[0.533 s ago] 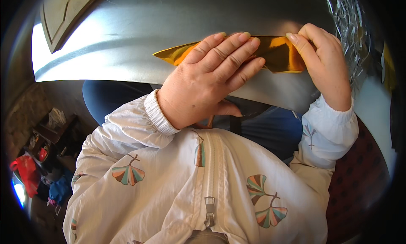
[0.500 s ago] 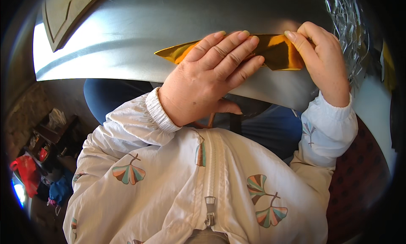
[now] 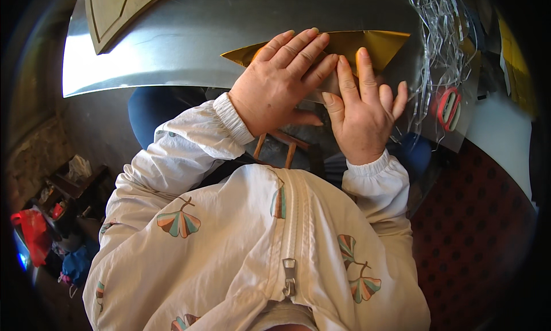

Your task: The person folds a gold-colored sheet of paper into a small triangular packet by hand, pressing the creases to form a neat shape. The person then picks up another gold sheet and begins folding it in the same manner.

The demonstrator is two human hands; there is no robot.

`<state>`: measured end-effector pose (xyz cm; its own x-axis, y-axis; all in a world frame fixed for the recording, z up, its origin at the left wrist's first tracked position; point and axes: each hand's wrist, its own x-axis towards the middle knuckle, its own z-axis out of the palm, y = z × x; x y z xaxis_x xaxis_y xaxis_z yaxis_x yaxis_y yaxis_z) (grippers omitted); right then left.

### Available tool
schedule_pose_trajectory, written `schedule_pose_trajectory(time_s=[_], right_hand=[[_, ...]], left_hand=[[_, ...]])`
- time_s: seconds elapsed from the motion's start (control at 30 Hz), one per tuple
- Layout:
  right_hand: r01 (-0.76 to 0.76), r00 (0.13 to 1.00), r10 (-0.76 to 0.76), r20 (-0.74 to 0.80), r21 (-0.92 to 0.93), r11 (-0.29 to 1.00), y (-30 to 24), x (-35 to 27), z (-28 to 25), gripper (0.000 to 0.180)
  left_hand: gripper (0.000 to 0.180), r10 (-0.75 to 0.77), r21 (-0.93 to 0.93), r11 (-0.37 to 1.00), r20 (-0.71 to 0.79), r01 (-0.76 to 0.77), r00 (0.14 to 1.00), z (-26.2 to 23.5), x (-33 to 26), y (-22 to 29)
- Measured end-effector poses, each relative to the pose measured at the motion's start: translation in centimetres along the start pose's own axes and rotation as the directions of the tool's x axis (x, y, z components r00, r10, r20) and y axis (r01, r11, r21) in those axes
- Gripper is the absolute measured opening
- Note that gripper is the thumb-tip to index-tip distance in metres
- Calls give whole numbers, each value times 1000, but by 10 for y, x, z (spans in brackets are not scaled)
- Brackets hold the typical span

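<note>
so the right hand (image 3: 364,110) has slid off the far tip and now lies flat, open-palmed, beside the left hand (image 3: 281,81), both pressing the golden folded paper triangle (image 3: 367,44) onto the shiny metal tabletop (image 3: 172,44) – crease looks set

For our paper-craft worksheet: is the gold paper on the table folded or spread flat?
Folded: the gold paper shows a pointed triangular shape with creased edges, pressed flat under the left hand and right hand.
</note>
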<state>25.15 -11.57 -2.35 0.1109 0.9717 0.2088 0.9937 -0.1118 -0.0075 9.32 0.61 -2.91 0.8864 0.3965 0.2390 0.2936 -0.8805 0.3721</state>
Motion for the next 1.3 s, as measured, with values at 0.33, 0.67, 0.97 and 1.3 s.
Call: schedule_pose_trajectory(time_s=[0.33,0.67,0.97,1.3], right_hand=[[-209,978,203,-55,-158,965,18,13,-31,56],[11,998,-11,-54,13,1000,-17,-6,10,66],[112,990,-105,-92,78,991,-17,10,2,71],[184,947,-112,-300,222,958,-29,-4,20,37]], left_hand=[[100,35,88,996,-19,-33,999,5,-4,-1],[99,-24,284,959,133,-15,991,-28,-57,-18],[73,87,232,971,-123,-56,989,-46,-60,-40],[44,-81,174,976,-276,133,958,4,-43,35]])
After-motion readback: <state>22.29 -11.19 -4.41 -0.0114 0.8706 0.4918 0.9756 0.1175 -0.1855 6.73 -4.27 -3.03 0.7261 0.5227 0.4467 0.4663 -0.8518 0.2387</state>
